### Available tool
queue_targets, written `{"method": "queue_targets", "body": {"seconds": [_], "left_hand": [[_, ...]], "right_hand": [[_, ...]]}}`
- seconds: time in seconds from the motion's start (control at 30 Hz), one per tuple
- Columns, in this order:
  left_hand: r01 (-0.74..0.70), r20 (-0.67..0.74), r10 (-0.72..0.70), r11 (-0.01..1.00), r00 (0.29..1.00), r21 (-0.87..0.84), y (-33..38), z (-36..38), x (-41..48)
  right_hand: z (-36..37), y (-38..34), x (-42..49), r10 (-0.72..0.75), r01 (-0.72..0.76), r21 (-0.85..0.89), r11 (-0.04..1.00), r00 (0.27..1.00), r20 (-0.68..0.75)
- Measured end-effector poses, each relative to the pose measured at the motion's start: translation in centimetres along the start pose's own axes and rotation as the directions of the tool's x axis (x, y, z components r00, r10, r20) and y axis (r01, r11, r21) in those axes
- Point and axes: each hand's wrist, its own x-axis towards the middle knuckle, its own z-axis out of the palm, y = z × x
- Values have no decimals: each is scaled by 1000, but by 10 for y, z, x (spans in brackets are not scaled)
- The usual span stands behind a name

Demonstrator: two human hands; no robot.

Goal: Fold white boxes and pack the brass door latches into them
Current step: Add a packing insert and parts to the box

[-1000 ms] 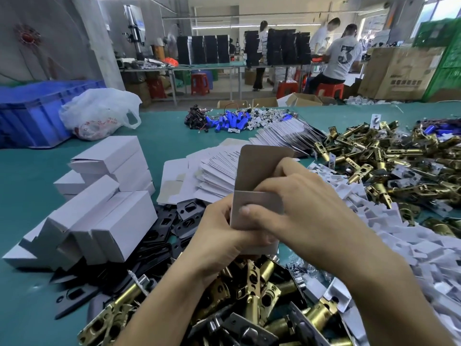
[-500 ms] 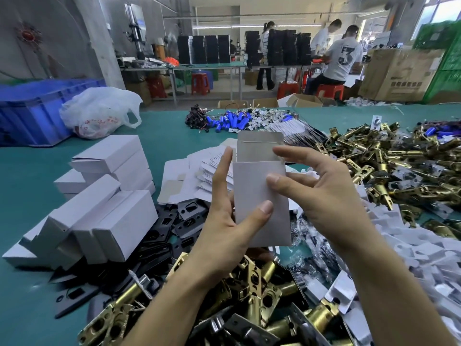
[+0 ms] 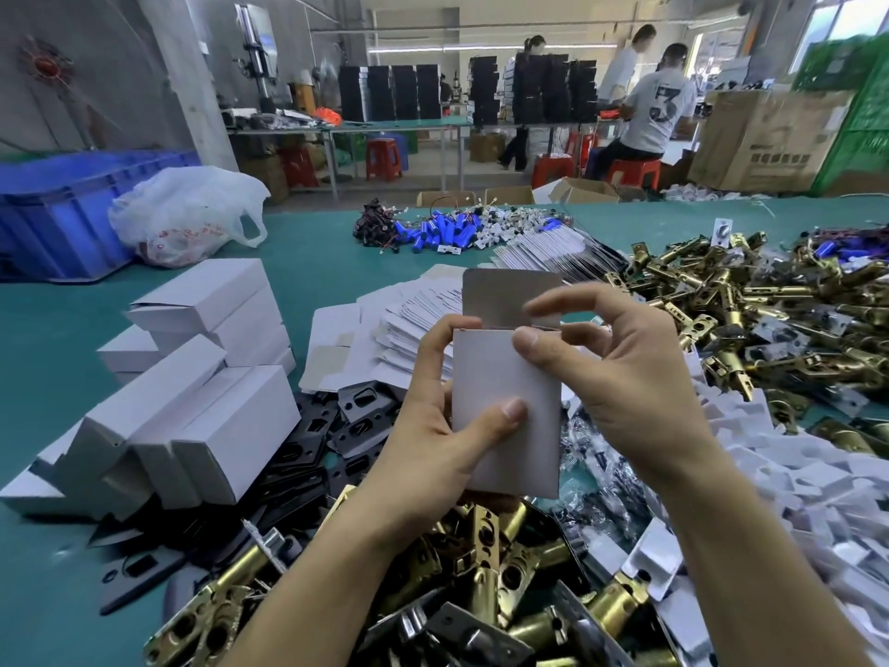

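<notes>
My left hand (image 3: pixel 433 445) grips the white box (image 3: pixel 505 426) upright above the heaped brass latches (image 3: pixel 486 536), steadying it while my right hand (image 3: pixel 625 377) pinches its top edge, apparently to open the mouth beneath the raised flap (image 3: pixel 505 296).

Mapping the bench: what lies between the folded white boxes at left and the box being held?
A heap of black metal plates, in the head view, lies between the folded white boxes and the held box.
</notes>
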Motion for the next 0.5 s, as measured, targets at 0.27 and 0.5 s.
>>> {"method": "queue_targets", "body": {"seconds": [0.27, 0.5], "left_hand": [[11, 24, -13, 995, 1000, 96, -2, 1, 1], [-76, 7, 75, 993, 997, 92, -2, 0, 1]], "right_hand": [[2, -1, 2, 47, -44, 73, 996, 998, -37], [-1, 7, 4, 147, -147, 79, 986, 989, 0]]}}
